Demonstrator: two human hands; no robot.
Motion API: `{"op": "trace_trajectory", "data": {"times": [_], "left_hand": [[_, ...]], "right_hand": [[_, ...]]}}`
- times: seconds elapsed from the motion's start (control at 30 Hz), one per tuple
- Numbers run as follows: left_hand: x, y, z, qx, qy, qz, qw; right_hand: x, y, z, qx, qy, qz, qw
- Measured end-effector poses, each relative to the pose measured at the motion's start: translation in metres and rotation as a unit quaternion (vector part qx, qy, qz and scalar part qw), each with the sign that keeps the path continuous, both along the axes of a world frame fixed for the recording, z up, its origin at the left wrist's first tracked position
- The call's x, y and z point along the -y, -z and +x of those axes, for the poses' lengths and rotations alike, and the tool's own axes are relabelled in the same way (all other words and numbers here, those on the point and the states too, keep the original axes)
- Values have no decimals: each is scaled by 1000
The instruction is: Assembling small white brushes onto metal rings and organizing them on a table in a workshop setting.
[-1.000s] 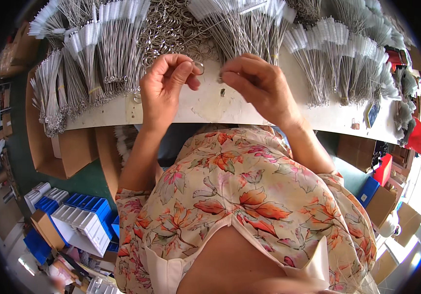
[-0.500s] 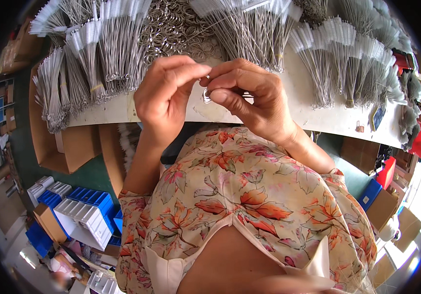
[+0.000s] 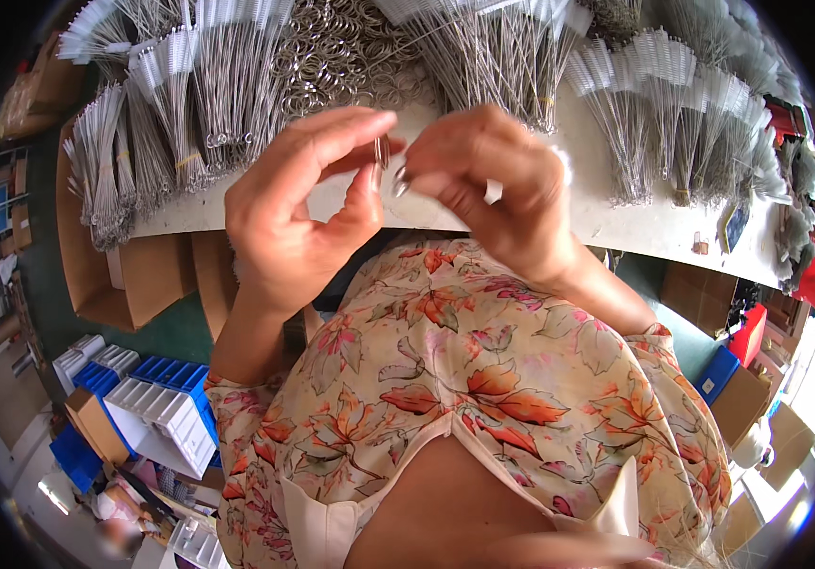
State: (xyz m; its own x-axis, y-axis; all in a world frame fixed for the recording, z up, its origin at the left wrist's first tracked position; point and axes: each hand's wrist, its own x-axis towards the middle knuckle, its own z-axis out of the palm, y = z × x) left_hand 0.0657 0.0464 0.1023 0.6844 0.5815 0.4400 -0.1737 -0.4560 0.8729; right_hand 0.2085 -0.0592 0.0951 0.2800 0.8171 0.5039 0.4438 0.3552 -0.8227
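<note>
One ring [image 3: 381, 152] shows in my head view, on the wearer's side of the ring pile [image 3: 341, 66], pinched in the left hand [image 3: 294, 199]; the right hand [image 3: 512, 180] clasps a blurred metal piece [image 3: 401, 180] just beside it. Brushes [image 3: 232, 85] flank the pile.

A white, flat-topped table [image 3: 621, 220] carries a heap of shiny silver metal rings [image 3: 336, 62], flanked by thin silver wire brushes with whitish bristles [image 3: 495, 62], many standing in sheaf-like rows.

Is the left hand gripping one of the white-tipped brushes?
No, the left hand pinches a metal ring between thumb and fingers, while the brushes lie on the table beyond.
</note>
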Motion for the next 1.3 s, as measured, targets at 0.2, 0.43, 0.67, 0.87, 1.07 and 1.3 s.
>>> {"op": "trace_trajectory", "data": {"times": [0.2, 0.43, 0.67, 0.87, 1.07, 1.3], "left_hand": [[1, 7, 5, 81, -73, 137, 985], [-5, 14, 2, 84, -91, 208, 970], [-15, 4, -4, 38, -31, 106, 993], [-85, 21, -5, -184, -73, -16, 980], [-157, 46, -3, -488, -286, 220, 794], [-159, 54, -4, -488, -320, 246, 773]], "right_hand": [[-7, -22, -3, -345, -74, -191, 916], [-14, -16, -4, -344, -89, -191, 915], [-16, -16, -2, -311, -93, -224, 919], [-13, 62, -16, 113, 50, -97, 988], [-12, 89, -14, 307, -39, 40, 950], [-63, 22, 39, 428, 141, -207, 868]]}}
